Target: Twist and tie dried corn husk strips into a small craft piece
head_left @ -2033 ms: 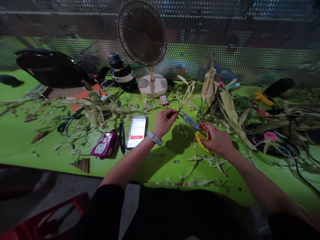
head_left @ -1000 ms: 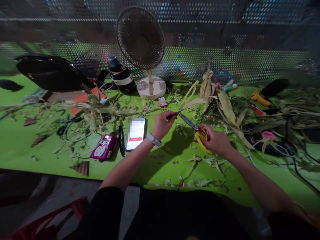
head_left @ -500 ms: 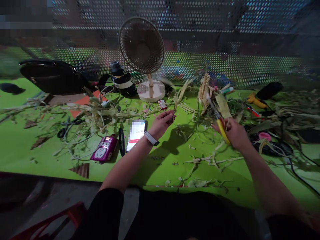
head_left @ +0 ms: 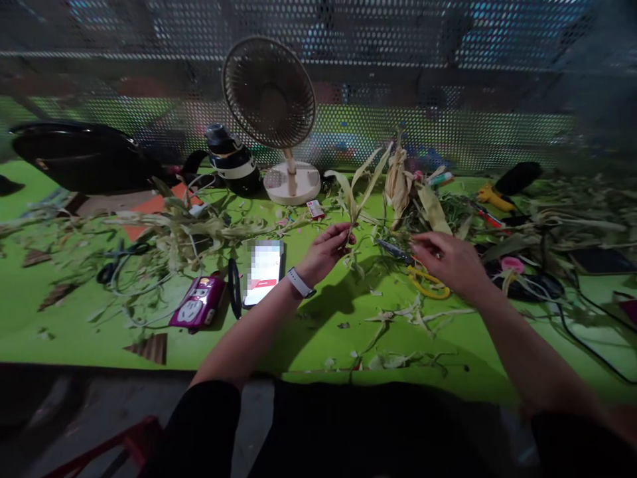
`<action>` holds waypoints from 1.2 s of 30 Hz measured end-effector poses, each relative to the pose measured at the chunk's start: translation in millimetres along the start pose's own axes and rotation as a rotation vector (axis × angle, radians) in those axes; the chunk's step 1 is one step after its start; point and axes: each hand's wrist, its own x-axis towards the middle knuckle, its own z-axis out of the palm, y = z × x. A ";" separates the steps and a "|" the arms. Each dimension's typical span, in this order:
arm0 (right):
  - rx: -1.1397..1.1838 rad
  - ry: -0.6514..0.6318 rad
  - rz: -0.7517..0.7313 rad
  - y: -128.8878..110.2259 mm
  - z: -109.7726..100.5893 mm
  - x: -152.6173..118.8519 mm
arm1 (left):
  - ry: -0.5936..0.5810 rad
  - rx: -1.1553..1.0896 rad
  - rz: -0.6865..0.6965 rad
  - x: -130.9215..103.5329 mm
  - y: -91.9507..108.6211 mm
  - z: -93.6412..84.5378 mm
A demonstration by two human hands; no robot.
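My left hand (head_left: 326, 255), with a pale watch band on its wrist, pinches the stem of a corn husk piece (head_left: 352, 207). Its long leaves fan upward above my fingertips. Yellow-handled scissors (head_left: 428, 285) lie on the green tabletop, their dark blades pointing left and away. Just over the scissors is my right hand (head_left: 450, 262), its fingers partly spread and loosely bent, not wrapped around the handles. Behind it stands a tied bundle of dry husks (head_left: 398, 182), with husk scraps around its base.
A fan (head_left: 292, 182) and a dark bottle (head_left: 236, 166) stand at the back before a perforated metal screen. A phone (head_left: 263, 275) and a purple case (head_left: 198, 302) lie left of my forearm. Husk piles (head_left: 186, 232), a yellow-handled tool (head_left: 495, 198) and cables flank the work area.
The scissors have gone from my right hand down onto the table, and that hand has moved left. The husk leaves in my left hand now stand more upright and spread. The view has shifted slightly.
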 end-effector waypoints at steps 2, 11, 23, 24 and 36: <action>0.325 -0.039 0.082 -20.6 8.8 20.0 | -0.033 -0.003 -0.014 -1.3 -4.7 3.6; 0.790 -0.073 0.169 -66.9 69.4 73.6 | 0.041 -0.011 -0.019 -10.1 -17.5 -10.3; 0.896 0.069 0.103 -71.0 96.6 67.5 | 0.002 0.083 0.072 -17.4 -19.5 -15.5; 0.922 0.063 0.116 -71.8 95.8 67.3 | -0.008 0.076 0.065 -17.7 -19.6 -16.7; 0.682 -0.096 0.270 -55.3 92.2 76.5 | -0.014 0.214 0.161 -19.1 -24.7 -20.2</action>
